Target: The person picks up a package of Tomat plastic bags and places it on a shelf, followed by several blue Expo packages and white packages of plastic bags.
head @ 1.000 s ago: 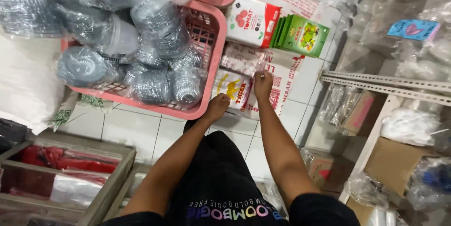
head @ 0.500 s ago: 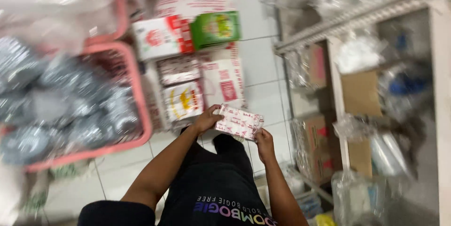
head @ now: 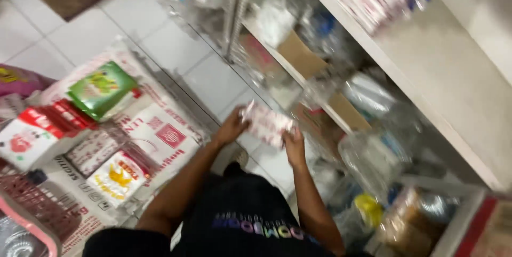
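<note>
Now held: a flat white packet with a red printed pattern (head: 268,124), blurred by motion, gripped between both hands above the tiled floor (head: 85,33).
Long axis: runs from upper left to lower right in the head view, one end at each hand; its printed face is turned up toward the camera.
Left hand (head: 233,127): fingers closed on the packet's upper-left end, pinching it.
Right hand (head: 294,147): fingers curled over the lower-right end, gripping it.
Position: in front of the person's dark shorts (head: 242,214), just beside the lower white shelf unit (head: 426,70).
Left of the hands: a green box (head: 101,89) and a red-and-white box (head: 32,134) lying on white printed sacks (head: 160,134).
Lower left corner: a pink plastic basket (head: 32,219).
Right: shelves crowded with clear plastic bags and brown cardboard boxes (head: 301,57), too blurred to tell apart.
</note>
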